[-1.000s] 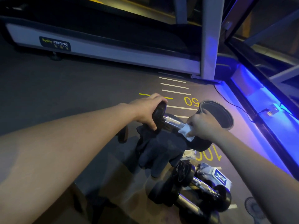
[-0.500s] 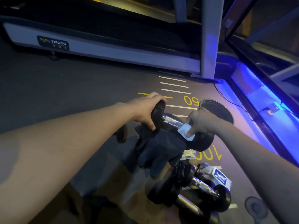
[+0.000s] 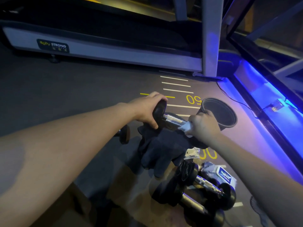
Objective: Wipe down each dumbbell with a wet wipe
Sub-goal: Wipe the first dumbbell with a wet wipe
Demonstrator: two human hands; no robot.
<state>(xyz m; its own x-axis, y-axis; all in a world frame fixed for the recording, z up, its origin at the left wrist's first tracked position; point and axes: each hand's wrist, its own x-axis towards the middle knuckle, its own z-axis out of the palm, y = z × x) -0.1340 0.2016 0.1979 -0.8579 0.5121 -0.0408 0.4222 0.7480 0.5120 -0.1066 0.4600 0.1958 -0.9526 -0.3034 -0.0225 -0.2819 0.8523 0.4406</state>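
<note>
Black dumbbell [image 3: 170,118] gripped by left hand [image 3: 146,110]; right hand [image 3: 203,126] pinches wipe [image 3: 186,128]; gloves [image 3: 162,149] beneath.

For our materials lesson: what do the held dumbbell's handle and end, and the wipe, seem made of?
Handle: likely metal, chromed; it glints and looks ridged. End: matte black, perhaps rubber or coated iron. Wipe: white, soft, crumpled, probably a thin fabric sheet.

Right hand [image 3: 203,126] hides held dumbbell's [image 3: 172,119] far end
</note>
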